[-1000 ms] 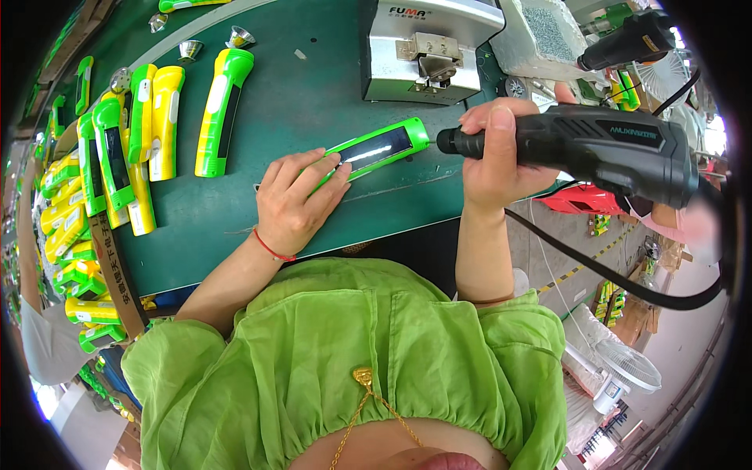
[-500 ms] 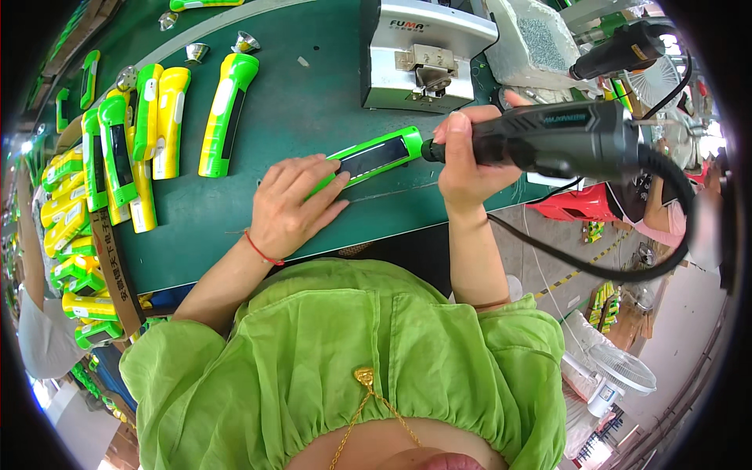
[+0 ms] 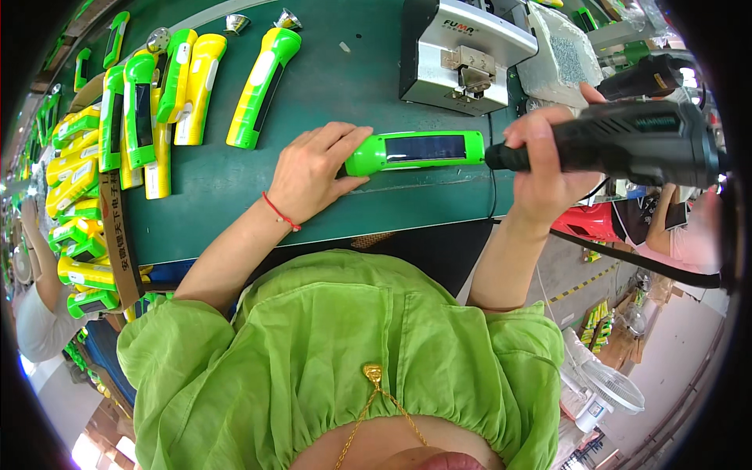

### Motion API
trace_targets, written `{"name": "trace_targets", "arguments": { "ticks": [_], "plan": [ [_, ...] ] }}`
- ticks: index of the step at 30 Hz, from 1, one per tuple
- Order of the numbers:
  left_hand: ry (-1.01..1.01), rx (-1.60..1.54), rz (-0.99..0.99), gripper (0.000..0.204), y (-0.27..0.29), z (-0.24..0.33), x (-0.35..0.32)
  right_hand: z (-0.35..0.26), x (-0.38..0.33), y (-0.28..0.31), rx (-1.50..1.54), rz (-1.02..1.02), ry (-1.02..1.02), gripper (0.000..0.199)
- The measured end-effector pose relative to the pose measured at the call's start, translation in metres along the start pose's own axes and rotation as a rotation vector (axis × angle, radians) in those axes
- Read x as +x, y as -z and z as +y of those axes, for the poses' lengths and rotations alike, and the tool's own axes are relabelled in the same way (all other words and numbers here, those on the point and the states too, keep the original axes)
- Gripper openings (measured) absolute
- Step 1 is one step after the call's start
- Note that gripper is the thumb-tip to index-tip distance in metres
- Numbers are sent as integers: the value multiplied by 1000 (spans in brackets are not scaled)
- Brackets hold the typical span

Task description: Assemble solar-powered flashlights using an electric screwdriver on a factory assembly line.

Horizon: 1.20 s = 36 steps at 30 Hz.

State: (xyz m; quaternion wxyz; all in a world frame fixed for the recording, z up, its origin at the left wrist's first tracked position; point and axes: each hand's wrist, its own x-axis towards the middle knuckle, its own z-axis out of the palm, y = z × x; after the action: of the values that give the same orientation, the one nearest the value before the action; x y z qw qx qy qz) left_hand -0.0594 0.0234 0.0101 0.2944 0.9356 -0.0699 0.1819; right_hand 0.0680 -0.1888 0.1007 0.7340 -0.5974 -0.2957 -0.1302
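Observation:
My left hand (image 3: 313,168) grips the head end of a green flashlight (image 3: 423,151), which lies level on the green tabletop with its dark solar panel facing up. In my right hand (image 3: 544,168) is a black electric screwdriver (image 3: 634,141), held sideways with its nose pointing left. The nose meets or nearly meets the tail end of the flashlight; whether a bit is inside a screw cannot be seen. Another yellow and green flashlight (image 3: 264,86) lies by itself beyond my left hand, with a shiny reflector cup (image 3: 287,19) at its head.
Several flashlights (image 3: 141,110) are piled at the left, by a cardboard box edge (image 3: 117,243). A silver and black machine (image 3: 470,63) stands at the back, beside a white foam box (image 3: 560,55) of small grey pieces. A second screwdriver (image 3: 638,77) hangs at right.
The flashlight has turned from slanted to nearly level, and its head now shows in my left hand. My right hand and the screwdriver have shifted right. The whole view has swung slightly.

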Motion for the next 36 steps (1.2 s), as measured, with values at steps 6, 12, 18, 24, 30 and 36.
{"name": "trace_targets", "arguments": {
  "ticks": [6, 12, 18, 24, 30, 36],
  "plan": [
    [-29, -62, -78, 61, 3, 5, 20, -15, 0, 31, 163, -126, 8, 68],
    [-55, -13, -66, 59, -7, -7, 24, -5, -1, 13, -43, -199, 92, 68],
    [2, -12, -98, 60, -8, -6, 27, -5, 7, 6, 297, 19, 25, 65],
    [23, -4, -30, 60, -17, -1, 26, 20, -29, -38, 12, -152, 86, 70],
    [24, -20, -31, 60, -19, -4, 27, 32, -35, -44, 57, -91, 44, 67],
    [-16, 57, -37, 60, -15, 3, 22, 29, -47, -43, -233, -253, 119, 60]
  ]
}}
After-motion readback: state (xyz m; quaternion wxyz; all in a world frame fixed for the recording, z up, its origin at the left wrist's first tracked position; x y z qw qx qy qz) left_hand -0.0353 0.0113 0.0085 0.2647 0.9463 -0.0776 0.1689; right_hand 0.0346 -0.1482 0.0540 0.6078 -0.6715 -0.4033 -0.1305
